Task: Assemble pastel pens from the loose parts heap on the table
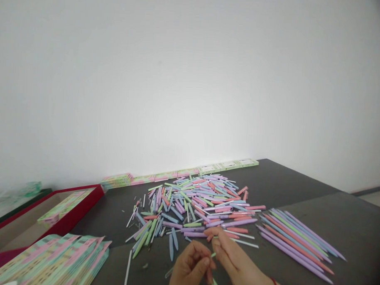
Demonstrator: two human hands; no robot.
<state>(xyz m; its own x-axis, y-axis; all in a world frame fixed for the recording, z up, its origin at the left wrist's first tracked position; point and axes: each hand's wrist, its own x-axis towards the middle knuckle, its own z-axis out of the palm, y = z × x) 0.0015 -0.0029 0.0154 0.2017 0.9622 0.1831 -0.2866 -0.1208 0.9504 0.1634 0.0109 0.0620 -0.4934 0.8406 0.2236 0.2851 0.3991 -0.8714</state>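
Observation:
Low in the middle of the head view, my left hand (193, 265) is closed with thumb and fingers pinched around a light green pen part (214, 284). Its lower end sticks out below the fingers, and a green tip shows between the hands. Close beside it, my right hand (234, 258) bends its fingers over the same spot, also closed; a sliver of green shows at its fingers, the rest hidden. Just beyond both hands spreads a big heap of pastel pen parts (191, 200) in purple, blue, green and coral, with white tubes among them.
Several long pointed pens (298, 242) lie side by side to the right. At the left are a red-rimmed box (88, 197) and stacked printed packets (48, 260). Flat printed boxes (229, 165) line the wall. A white tube (128, 269) lies on the dark table (303, 188).

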